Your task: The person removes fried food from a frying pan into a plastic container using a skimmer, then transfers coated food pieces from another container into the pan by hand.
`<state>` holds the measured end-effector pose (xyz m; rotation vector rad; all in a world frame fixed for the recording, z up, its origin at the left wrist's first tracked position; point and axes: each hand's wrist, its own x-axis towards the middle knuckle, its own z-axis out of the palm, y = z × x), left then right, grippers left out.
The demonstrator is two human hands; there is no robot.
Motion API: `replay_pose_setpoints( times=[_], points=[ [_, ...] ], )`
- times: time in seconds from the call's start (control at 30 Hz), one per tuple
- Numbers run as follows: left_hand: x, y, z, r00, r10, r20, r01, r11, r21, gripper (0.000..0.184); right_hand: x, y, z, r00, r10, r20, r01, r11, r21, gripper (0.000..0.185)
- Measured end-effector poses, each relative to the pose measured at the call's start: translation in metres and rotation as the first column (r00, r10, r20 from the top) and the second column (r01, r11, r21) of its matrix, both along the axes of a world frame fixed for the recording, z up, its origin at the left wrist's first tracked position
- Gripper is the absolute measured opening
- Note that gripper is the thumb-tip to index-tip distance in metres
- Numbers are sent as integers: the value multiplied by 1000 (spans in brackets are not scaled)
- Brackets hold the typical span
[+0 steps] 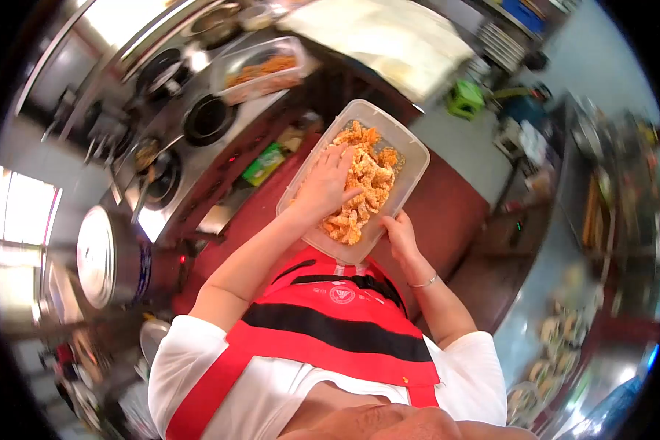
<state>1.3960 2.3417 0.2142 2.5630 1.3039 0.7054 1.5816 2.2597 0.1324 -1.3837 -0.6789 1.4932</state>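
Fingers (pixel 338 158) of my left hand (pixel 324 180) lie open on golden pieces (pixel 367 183); my right hand (pixel 401 233) grasps the tub (pixel 411 143).

My left palm faces down, thumb apart; whether the fingertips pinch anything, I can't tell. My right thumb hooks the near right edge, other fingers hidden. The pieces heap under and right of my left hand, ahead of my right: lumpy, crumb-coated, pale gold to deep orange, in translucent plastic.
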Motion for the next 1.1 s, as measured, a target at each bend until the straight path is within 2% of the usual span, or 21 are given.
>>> replay_pose_setpoints(
  times=[0.07, 0.1, 0.17, 0.2, 0.27, 0.3, 0.33, 0.4, 0.43, 0.47, 0.53, 0.57, 0.6, 0.67, 0.7, 0.73, 0.8, 0.87, 0.93, 1.0, 1.1],
  points=[
    [-39, 6, -5, 991, 131, 0, -131, 991, -28, 77, -35, 20, 15, 987, 159, 0, -158, 986, -49, 29],
    [-67, 14, -8, 974, 219, -54, -223, 972, -79, 78, -61, 36, 12, 975, 223, -10, -223, 974, -34, 29],
    [-112, 13, -6, 925, 350, -145, -368, 921, -127, 81, -99, 52, 1, 937, 327, 127, -332, 943, 27, 31],
    [-138, 15, -10, 912, 386, -141, -402, 908, -117, 81, -122, 60, -6, 924, 360, 132, -367, 929, 38, 31],
    [-157, 3, -14, 873, 468, -135, -487, 836, -253, 80, -135, 57, -17, 865, 418, 280, -450, 891, 60, 32],
    [-168, 3, -12, 838, 509, -196, -543, 815, -202, 75, -145, 70, -25, 860, 469, 203, -483, 875, 24, 33],
    [-182, 5, -16, 825, 531, -194, -563, 804, -191, 75, -159, 79, -17, 849, 487, 204, -503, 863, 35, 33],
    [-194, 11, -27, 780, 607, -151, -625, 764, -158, 74, -173, 91, 17, 832, 536, 145, -532, 844, -65, 34],
    [-198, 16, -30, 755, 637, -154, -655, 745, -130, 73, -174, 104, -7, 800, 556, 227, -570, 822, -3, 34],
    [-203, 25, -29, 747, 647, -152, -665, 735, -134, 73, -178, 118, -6, 791, 567, 230, -582, 813, -7, 34],
    [-210, 48, -28, 700, 683, -209, -712, 691, -127, 73, -188, 149, -5, 720, 532, 445, -629, 772, 95, 35],
    [-213, 63, -30, 671, 723, -167, -737, 675, -38, 62, -194, 166, -3, 713, 543, 443, -637, 766, 86, 35],
    [-214, 79, -30, 663, 729, -171, -744, 667, -42, 62, -196, 184, 0, 699, 543, 465, -646, 759, 86, 36],
    [-218, 116, -20, 623, 766, -162, -782, 614, -105, 51, -206, 225, 12, 680, 557, 478, -664, 744, 78, 36],
    [-217, 132, -18, 638, 765, -86, -770, 631, -96, 44, -207, 244, 20, 668, 560, 490, -674, 735, 79, 36],
    [-214, 131, -11, 643, 761, -86, -765, 634, -113, 44, -206, 243, 38, 660, 553, 510, -672, 737, 71, 36],
    [-212, 157, -11, 626, 777, -64, -775, 629, 57, 43, -205, 273, 48, 652, 596, 469, -686, 727, 31, 35],
    [-212, 180, -10, 625, 780, -42, -779, 626, 28, 42, -205, 299, 44, 662, 637, 395, -700, 714, 22, 36],
    [-213, 196, -10, 627, 779, -32, -779, 627, -11, 41, -204, 319, 50, 648, 644, 405, -712, 701, 25, 36],
    [-220, 202, -6, 700, 714, -28, -714, 700, -5, 38, -208, 322, 55, 649, 631, 426, -704, 710, 22, 37],
    [-220, 221, -6, 724, 689, -42, -690, 722, -49, 34, -206, 343, 42, 644, 659, 388, -716, 698, 4, 38]
  ],
)
